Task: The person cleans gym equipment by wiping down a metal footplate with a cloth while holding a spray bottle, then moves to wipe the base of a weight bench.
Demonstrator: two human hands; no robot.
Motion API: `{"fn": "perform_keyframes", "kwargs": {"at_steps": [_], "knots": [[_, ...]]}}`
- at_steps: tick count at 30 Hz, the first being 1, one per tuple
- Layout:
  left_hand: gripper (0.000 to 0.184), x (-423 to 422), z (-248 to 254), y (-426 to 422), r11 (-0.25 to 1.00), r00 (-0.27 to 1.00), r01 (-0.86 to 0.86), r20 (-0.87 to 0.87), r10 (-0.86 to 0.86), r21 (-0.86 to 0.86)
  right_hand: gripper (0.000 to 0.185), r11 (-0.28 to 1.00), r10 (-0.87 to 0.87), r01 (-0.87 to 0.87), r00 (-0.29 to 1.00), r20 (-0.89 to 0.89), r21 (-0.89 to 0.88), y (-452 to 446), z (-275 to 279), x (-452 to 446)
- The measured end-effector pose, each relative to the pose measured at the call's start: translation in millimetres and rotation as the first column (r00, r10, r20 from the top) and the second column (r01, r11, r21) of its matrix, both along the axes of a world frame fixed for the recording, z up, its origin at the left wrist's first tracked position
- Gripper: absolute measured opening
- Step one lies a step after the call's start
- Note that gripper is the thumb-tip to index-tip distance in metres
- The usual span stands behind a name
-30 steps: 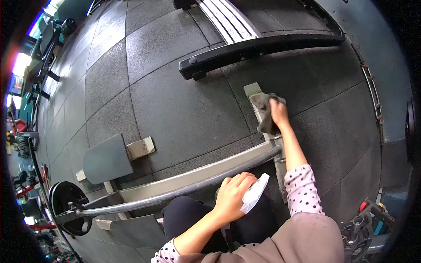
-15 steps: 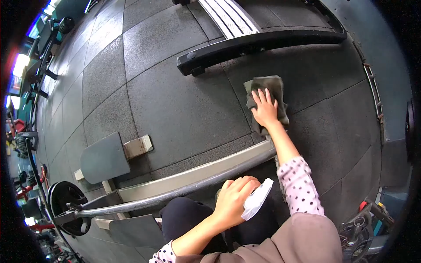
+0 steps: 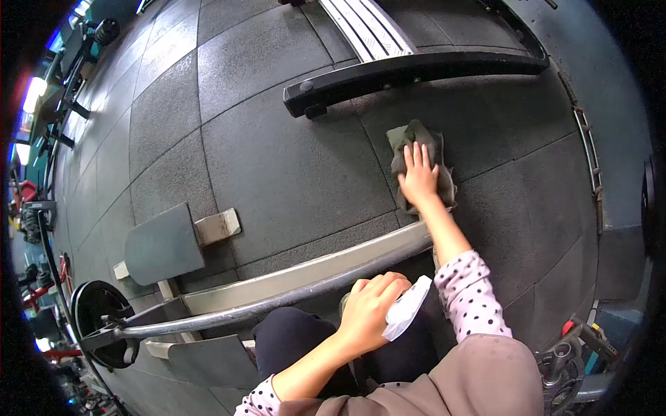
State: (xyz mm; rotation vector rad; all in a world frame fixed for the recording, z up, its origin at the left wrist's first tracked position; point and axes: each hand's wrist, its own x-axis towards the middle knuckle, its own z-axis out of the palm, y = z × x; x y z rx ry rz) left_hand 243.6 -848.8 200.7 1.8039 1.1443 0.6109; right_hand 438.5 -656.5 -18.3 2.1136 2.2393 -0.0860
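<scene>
My left hand is wrapped round a spray bottle whose white trigger head sticks out past my fingers; most of the bottle is hidden by the hand. Farther forward, my right hand lies flat with fingers spread on a dark grey-green cloth. The cloth is crumpled and bunched up ahead of the fingertips. What lies directly beneath it is covered, close to the end of a pale metal beam.
A grey metal tube runs along the beam towards a black weight plate. Grey pads sit at the left. A black machine foot with a ridged step stands ahead. Tools lie at the lower right.
The cloth has bunched into a narrower, folded shape under my right hand, which stays in nearly the same spot. My left hand keeps its hold on the spray bottle.
</scene>
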Motion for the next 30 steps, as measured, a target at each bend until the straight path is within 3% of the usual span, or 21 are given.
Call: {"fn": "perform_keyframes", "kwargs": {"at_steps": [3, 6, 13, 17, 19, 23, 27, 30], "knots": [[0.039, -0.5, 1.0, -1.0, 1.0, 1.0, 0.016, -0.001, -0.016, 0.0, 0.096, 0.979, -0.162, 0.174, 0.98, 0.114, -0.106, -45.2, 7.0, -27.2], [0.04, 0.4, -0.1, -3.5, 0.999, 1.0, 0.014, 0.022, -0.014, 0.034, 0.096, 0.967, -0.168, 0.167, 0.986, 0.012, -0.191, -63.4, 3.0, -25.6], [0.041, -3.0, -1.3, -5.5, 1.0, 0.999, 0.031, 0.018, -0.031, -0.003, 0.08, 0.968, -0.242, 0.246, 0.968, 0.073, -0.045, -5.1, 1.8, -33.1], [0.04, -5.9, 0.3, -3.4, 0.999, 0.999, 0.033, -0.002, -0.033, -0.013, 0.066, 0.966, -0.259, 0.26, 0.957, -0.134, -0.007, 28.6, -13.4, -17.8], [0.04, -8.0, 2.0, -4.3, 1.0, 1.0, 0.013, 0.003, -0.013, -0.019, 0.064, 0.935, -0.347, 0.354, 0.886, -0.308, -0.034, 38.9, -13.1, -13.0], [0.04, -8.6, 3.8, -2.0, 1.0, 0.999, -0.008, 0.038, 0.007, 0.015, 0.072, 0.874, -0.47, 0.486, 0.853, -0.226, 0.018, 17.6, -20.1, -27.6], [0.04, -8.2, 9.7, -2.3, 1.0, 0.998, -0.001, 0.055, 0.001, 0.006, 0.081, 0.847, -0.496, 0.452, 0.861, -0.111, -0.279, -31.2, -2.3, -42.8], [0.039, -8.7, 7.0, -4.4, 1.0, 0.999, -0.005, 0.053, 0.004, 0.018, 0.083, 0.877, -0.457, 0.411, 0.874, -0.165, -0.251, -36.1, -11.3, -35.9]]}}
